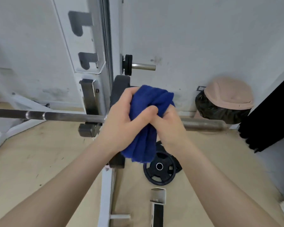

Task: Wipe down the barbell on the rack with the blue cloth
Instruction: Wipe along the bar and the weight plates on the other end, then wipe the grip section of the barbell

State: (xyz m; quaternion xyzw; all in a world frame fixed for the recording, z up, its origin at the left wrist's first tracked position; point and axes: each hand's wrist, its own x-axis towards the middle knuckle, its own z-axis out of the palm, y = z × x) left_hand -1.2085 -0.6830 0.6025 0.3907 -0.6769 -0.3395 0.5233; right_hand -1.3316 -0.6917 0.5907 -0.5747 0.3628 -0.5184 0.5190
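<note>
The barbell (pixel 64 116) lies across the white rack (pixel 90 63), running from the left edge to its bare sleeve end at the right. A bunched blue cloth (pixel 152 99) sits over the bar just right of the rack upright. My left hand (pixel 121 118) grips the cloth from the left. My right hand (pixel 168 123) grips it from the right, fingers curled into the fabric. The cloth's loose end hangs down below both hands. The bar section under the cloth is hidden.
A black weight plate (pixel 160 169) lies on the wooden floor below the hands. A bin with a tan lid and black liner (pixel 226 99) stands at the right by the wall. A plate-storage peg (pixel 143 66) sticks out of the rack. A dark curtain (pixel 269 115) hangs at far right.
</note>
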